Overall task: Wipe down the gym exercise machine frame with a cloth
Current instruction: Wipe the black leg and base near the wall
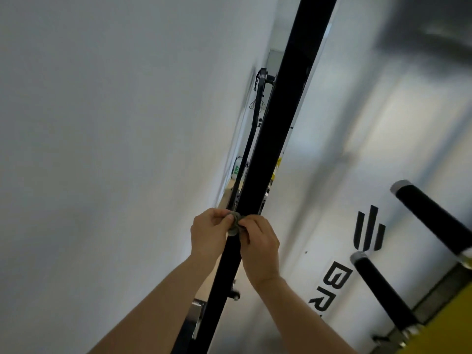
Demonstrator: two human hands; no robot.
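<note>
Your L hand (208,232) & R hand (260,247) both pinch the small grey-green cloth (235,223). It's bunched against the black frame post (283,118), w/ one hand each side. Post's long axis runs diagonally, from bottom centre-left up to top right of view. Cloth sits on its lower half. White logo panel (332,200) & black foam grips (434,215) lie to the right.

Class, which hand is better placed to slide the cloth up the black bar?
Probably the right hand: both pinch the cloth on the bar, but a thin strap crowds the bar's side above the left hand.
</note>
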